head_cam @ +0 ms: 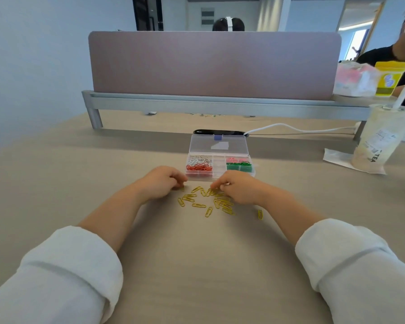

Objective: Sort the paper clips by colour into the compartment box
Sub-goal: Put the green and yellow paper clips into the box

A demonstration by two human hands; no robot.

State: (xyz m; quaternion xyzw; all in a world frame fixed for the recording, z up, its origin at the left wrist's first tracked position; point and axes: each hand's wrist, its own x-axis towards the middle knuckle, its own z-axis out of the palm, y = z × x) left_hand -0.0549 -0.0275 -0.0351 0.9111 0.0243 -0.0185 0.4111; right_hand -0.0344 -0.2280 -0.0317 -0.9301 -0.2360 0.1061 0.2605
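Yellow metal paper clips [198, 205] lie between the left hand [160, 183] and right hand [240, 188]. Both hands curl their fingers. I cannot tell if they hold any.

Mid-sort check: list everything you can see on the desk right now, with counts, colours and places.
yellow clips: about twenty, yellow, loose on the table, one stray to the right.
compartment box: one, clear, lid open, beyond them.
white clips: cluster, white, far-left compartment.
red clips: cluster, red, near-left compartment.
pink clips: few, pink, far-right compartment.
green clips: cluster, green, near-right compartment.
drink cup: one, pale, right side.
black device: one, black, behind the box.
divider panel: one, mauve, far edge.
left hand: fingers curled at the clips' left edge.
right hand: fingertips among the clips' right side.
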